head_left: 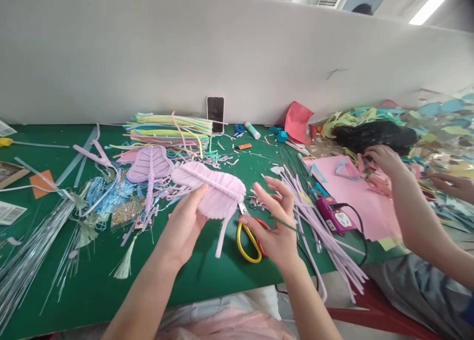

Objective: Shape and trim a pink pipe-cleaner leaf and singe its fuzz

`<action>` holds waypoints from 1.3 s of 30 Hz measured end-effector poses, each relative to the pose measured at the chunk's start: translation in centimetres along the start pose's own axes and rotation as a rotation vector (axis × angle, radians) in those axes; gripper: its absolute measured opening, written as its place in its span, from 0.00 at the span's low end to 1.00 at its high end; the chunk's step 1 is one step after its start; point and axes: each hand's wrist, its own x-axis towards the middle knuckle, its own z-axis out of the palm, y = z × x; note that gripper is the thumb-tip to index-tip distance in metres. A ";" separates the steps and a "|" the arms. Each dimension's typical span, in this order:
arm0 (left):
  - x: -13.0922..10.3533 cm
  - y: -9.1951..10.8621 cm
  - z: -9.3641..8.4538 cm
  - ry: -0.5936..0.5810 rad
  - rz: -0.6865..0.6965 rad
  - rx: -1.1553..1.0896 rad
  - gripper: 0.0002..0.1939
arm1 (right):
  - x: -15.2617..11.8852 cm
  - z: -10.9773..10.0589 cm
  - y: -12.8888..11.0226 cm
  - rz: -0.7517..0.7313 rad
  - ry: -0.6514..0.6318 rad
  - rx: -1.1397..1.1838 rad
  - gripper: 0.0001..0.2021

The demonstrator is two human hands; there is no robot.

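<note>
My left hand (188,216) grips a lilac leaf shape made of pipe cleaners (213,187), thumb on top and a loose stem end hanging down. To its right, my right hand (276,216) is open, fingers apart and curved towards the leaf without touching it. Scissors with yellow and red handles (249,246) lie below and partly behind the right hand. A second lilac pipe-cleaner leaf (150,165) with a wrapped stem rests on the table to the left. Loose lilac pipe cleaners (314,231) lie in a bundle right of my right hand.
A pile of coloured pipe cleaners (168,132) and a phone (215,114) stand at the back wall. Nearby lie a glue stick (252,130) and an orange lighter (243,146). At right are a purple power strip (335,215), pink paper (355,197) and another person's hands (385,160).
</note>
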 end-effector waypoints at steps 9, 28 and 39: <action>-1.2 0.7 -0.2 -0.004 0.397 0.281 0.24 | 1.2 2.0 -0.9 0.620 0.368 0.492 0.11; 0.3 -3.0 0.7 0.139 0.401 0.152 0.14 | 0.5 3.2 -2.9 0.669 0.041 0.402 0.20; 0.3 -2.8 1.4 0.050 0.281 -0.013 0.16 | 0.6 2.4 -4.5 0.290 0.002 -0.027 0.09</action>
